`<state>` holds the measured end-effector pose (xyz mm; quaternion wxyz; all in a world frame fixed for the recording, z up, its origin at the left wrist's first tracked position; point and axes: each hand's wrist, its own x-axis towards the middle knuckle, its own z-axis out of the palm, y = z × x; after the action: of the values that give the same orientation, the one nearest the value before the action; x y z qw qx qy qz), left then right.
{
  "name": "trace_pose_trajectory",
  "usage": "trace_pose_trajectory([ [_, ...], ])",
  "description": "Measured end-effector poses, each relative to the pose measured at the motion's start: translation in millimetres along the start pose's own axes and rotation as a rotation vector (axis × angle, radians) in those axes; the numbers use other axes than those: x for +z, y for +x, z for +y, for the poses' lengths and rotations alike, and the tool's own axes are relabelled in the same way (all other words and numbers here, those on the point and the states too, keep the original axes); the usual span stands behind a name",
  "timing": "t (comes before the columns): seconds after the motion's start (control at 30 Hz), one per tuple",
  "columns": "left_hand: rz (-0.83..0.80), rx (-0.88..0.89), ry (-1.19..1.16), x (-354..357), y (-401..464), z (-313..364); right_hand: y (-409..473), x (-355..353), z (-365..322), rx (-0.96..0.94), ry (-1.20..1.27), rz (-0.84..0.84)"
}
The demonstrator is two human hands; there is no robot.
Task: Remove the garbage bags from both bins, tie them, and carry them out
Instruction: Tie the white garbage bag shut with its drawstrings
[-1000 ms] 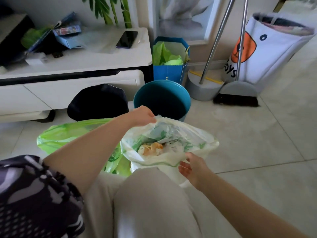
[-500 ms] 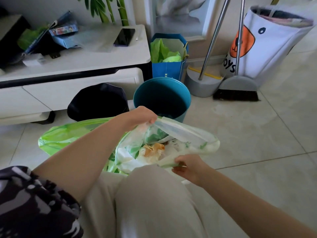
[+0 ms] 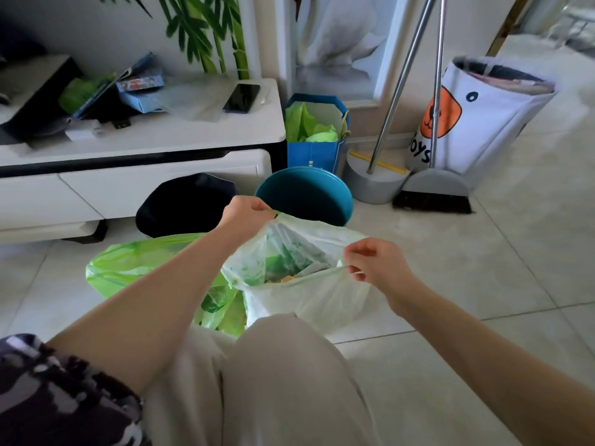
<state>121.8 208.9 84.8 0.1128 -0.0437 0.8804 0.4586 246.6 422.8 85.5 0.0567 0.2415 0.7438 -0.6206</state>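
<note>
A thin white garbage bag (image 3: pixel 325 300) with green print and scraps inside hangs open in front of my knees. My left hand (image 3: pixel 246 214) pinches the far rim of the white bag. My right hand (image 3: pixel 376 262) pinches the near rim and holds it up. A green garbage bag (image 3: pixel 135 265) lies on the floor to the left, partly behind my left forearm. Behind the bags stand a teal bin (image 3: pixel 322 194) and a black bin (image 3: pixel 186 204), both without liners as far as I can see.
A white low cabinet (image 3: pixel 161 140) with a phone (image 3: pixel 241 98) and clutter stands at the back left. A blue paper bag (image 3: pixel 317 133), a grey dustpan (image 3: pixel 375 185), a broom (image 3: pixel 433 197) and a white toy bag (image 3: pixel 483 114) line the wall. Tiled floor spreads to the right.
Both hands have lifted the white bag's rim and pulled it apart. My right hand rose from the bag's lower edge to its near rim. The view has tilted slightly.
</note>
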Motion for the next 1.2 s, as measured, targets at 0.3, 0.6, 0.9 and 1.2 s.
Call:
trace_pose_trajectory([
  [0.3, 0.061, 0.211, 0.216, -35.6, -16.9, 40.6, -0.6, -3.0, -69.3, -0.178, -0.015, 0.051],
  [0.6, 0.109, 0.351, -0.193, -69.6, -44.4, 111.5, -20.2, -6.4, -156.2, -0.493, 0.075, 0.091],
  [0.9, 0.095, 0.472, -0.117, -66.7, -63.8, 122.8, -27.3, 7.2, -164.9, -0.529, -0.243, -0.005],
  [1.2, 0.123, 0.545, -0.073, -54.4, -70.1, 130.4, -24.9, 17.6, -174.1, -0.513, -0.417, -0.046],
])
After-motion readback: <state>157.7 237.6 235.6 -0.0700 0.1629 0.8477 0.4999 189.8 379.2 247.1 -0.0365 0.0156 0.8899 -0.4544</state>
